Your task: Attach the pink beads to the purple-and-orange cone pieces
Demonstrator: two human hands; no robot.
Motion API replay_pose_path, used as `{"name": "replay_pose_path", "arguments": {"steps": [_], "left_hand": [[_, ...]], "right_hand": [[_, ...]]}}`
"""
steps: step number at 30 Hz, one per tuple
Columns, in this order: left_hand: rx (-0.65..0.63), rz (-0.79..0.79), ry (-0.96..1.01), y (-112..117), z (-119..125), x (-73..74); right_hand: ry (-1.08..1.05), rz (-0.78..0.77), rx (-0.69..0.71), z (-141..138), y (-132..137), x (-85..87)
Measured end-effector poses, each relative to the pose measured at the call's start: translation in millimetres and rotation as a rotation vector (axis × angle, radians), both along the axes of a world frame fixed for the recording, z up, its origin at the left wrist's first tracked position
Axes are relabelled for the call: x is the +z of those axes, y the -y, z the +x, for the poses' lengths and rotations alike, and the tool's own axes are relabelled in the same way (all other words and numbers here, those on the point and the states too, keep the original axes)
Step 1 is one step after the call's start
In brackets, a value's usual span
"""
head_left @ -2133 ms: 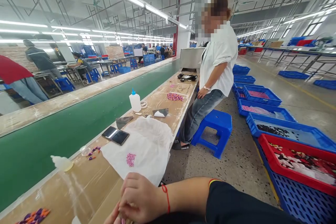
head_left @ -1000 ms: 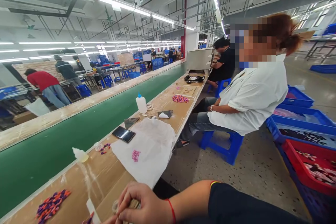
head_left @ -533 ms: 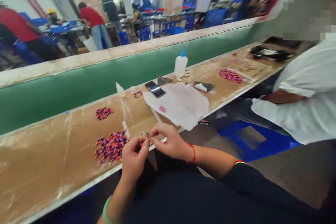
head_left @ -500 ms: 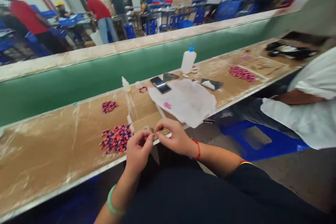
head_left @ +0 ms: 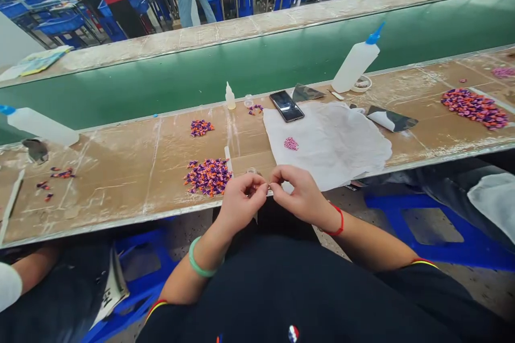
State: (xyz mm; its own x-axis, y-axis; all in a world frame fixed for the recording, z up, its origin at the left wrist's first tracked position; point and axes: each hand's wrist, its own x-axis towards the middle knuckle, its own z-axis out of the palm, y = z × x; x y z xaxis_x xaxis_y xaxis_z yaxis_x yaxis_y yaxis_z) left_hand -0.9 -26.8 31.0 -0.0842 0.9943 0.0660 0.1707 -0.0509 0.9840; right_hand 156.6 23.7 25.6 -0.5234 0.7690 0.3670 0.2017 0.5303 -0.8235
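My left hand [head_left: 243,201], below a green bangle, is closed in a pinch at the table's front edge. Facing it, my right hand [head_left: 300,195] pinches too, a red cord round its wrist. The fingertips of both hands nearly meet over something too small to make out. Just left of them lies a heap of small orange and purple pieces [head_left: 209,177], with a smaller pile of the same kind [head_left: 201,127] behind it. A white sheet [head_left: 341,144] spreads beyond my right hand, carrying a little cluster of pink bits [head_left: 291,143].
A phone [head_left: 287,106] lies at the sheet's back edge. Behind stand a small dropper bottle [head_left: 230,97] and a large blue-tipped bottle [head_left: 356,67], tilted in view; another bottle [head_left: 42,126] is far left. People sit on both sides, with blue stools [head_left: 434,230] beside me.
The view has swung left and downward, bringing the left end of the table and another seated person into sight. Both hands keep their pinch close together.
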Motion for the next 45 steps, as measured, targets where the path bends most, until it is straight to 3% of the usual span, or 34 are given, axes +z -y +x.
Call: {"name": "replay_pose_path", "arguments": {"steps": [5,8,10,14,21,36,42,45], "left_hand": [[0.006,-0.036,0.257,-1,-7,-4.3],[0.057,-0.038,0.314,1,-15,-11.9],[0.072,-0.051,0.296,4,-21,-18.1],[0.101,-0.129,0.278,10,-32,-32.7],[0.076,-0.236,0.354,15,-35,-53.1],[0.12,-0.237,0.409,12,-43,-57.0],[0.146,-0.233,0.462,12,-44,-56.6],[0.195,-0.2,0.52,12,-42,-53.1]], "right_hand": [[-0.099,-0.306,0.16,2,-3,1.0],[-0.134,-0.4,0.214,2,-6,1.0],[-0.072,-0.327,0.206,2,-12,-0.9],[0.237,-0.019,0.169,1,-36,-12.4],[0.61,0.125,0.276,-19,-79,-32.9],[1.076,0.359,0.403,-53,-82,-6.5],[1.107,0.399,0.391,-59,-78,2.3],[0.938,0.29,0.346,-54,-76,7.1]]}}
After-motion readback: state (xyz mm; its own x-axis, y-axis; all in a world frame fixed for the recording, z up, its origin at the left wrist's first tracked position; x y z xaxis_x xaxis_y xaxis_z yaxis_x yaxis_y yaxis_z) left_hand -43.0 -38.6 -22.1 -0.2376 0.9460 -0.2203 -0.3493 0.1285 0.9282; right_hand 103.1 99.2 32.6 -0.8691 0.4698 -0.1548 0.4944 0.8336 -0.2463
